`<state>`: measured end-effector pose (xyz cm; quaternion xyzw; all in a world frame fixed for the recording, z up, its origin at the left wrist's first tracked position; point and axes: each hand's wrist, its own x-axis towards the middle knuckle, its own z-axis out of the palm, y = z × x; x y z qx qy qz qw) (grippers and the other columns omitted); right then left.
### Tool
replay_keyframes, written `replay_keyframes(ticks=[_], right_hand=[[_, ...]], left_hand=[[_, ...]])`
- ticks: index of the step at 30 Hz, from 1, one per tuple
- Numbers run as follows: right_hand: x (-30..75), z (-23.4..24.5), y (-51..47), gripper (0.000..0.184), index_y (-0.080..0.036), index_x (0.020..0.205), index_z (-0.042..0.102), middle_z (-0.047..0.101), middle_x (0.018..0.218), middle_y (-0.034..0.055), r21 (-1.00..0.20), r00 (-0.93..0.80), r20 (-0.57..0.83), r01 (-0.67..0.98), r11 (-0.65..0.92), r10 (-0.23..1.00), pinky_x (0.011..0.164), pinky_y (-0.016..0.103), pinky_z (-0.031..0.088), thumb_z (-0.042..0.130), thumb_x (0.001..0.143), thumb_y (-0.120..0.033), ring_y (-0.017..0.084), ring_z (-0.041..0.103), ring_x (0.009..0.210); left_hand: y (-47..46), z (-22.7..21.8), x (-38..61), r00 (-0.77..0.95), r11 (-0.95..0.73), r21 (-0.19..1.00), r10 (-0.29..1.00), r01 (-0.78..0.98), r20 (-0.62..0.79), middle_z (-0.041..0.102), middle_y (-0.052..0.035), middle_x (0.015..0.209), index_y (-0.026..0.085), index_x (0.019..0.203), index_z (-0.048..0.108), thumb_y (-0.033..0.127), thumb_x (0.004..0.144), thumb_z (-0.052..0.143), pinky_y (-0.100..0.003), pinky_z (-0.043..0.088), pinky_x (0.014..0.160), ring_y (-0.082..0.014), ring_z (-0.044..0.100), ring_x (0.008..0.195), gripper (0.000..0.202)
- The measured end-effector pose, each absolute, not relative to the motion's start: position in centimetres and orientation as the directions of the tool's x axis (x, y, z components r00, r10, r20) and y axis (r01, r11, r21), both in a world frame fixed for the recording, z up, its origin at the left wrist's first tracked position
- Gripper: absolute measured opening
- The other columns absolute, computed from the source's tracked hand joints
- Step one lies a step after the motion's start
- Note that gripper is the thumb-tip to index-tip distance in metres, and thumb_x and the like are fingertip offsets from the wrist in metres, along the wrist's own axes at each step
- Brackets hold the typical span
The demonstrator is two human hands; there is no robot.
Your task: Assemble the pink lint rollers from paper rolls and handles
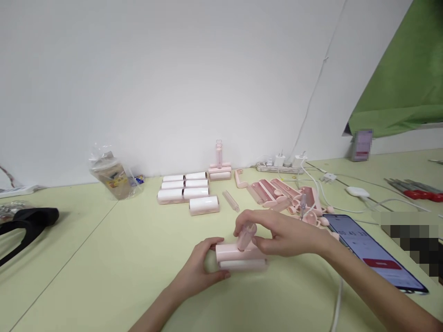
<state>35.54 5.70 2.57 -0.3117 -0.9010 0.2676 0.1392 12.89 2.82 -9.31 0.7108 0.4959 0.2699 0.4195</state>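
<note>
My left hand [200, 267] grips the left end of a pink lint roller [241, 257] that lies on the pale green table [104, 258], its white roll underneath the pink cover. My right hand [282, 234] pinches a small translucent pink handle piece [246, 235] and holds it upright against the top of the roller's cover. Both hands are closed on these parts.
Several finished white-and-pink rollers [188, 191] lie in rows farther back, with one standing upright [219, 161]. A heap of loose pink parts [287, 196] is to the right. A phone [375, 251], cables, a power strip [278, 167], a plastic bag [112, 173] and a black object [24, 226] surround the work area.
</note>
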Motion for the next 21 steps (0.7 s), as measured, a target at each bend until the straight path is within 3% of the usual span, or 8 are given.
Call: replay_keyframes(ticks=[6,10,15,21], right_hand=[[35.82,2.22,5.30,0.030,-0.023,0.097,0.050,0.061,0.092,-0.0021,-0.474,-0.748,0.140,0.525,0.707,0.649,0.059,0.019,0.038,0.045,0.070,-0.010,0.011,0.055,0.075],[35.78,2.21,5.20,0.027,-0.024,0.099,0.050,0.061,0.092,-0.0021,-0.528,-0.752,0.123,0.503,0.684,0.648,0.061,0.020,0.038,0.047,0.074,-0.014,0.012,0.055,0.076],[35.27,2.01,5.34,0.025,-0.025,0.103,0.051,0.061,0.092,0.0002,-0.629,-0.709,0.122,0.486,0.607,0.694,0.067,0.024,0.041,0.048,0.082,-0.038,0.015,0.056,0.083],[35.39,1.80,6.01,0.027,-0.025,0.101,0.052,0.062,0.084,-0.0003,-0.662,-0.674,0.083,0.513,0.547,0.734,0.063,0.024,0.042,0.050,0.080,-0.042,0.014,0.058,0.076]], left_hand=[[2.64,-8.93,13.00,0.372,-0.142,0.874,0.927,0.464,-0.047,0.048,-0.0037,0.120,0.027,0.119,0.040,0.030,0.067,0.065,-0.035,0.037,0.093,-0.0218,0.045,0.110,0.057],[2.60,-8.81,13.02,0.368,-0.135,0.873,0.928,0.468,-0.053,0.047,-0.0044,0.120,0.027,0.119,0.040,0.029,0.068,0.064,-0.036,0.036,0.094,-0.0227,0.044,0.111,0.057],[2.65,-8.77,13.01,0.378,-0.149,0.874,0.925,0.463,-0.043,0.047,-0.0046,0.122,0.027,0.119,0.040,0.030,0.068,0.065,-0.037,0.036,0.094,-0.0234,0.043,0.112,0.057],[2.74,-9.06,12.92,0.370,-0.144,0.880,0.928,0.453,-0.039,0.047,-0.0043,0.120,0.027,0.122,0.037,0.031,0.067,0.066,-0.036,0.036,0.093,-0.0227,0.044,0.111,0.062]])
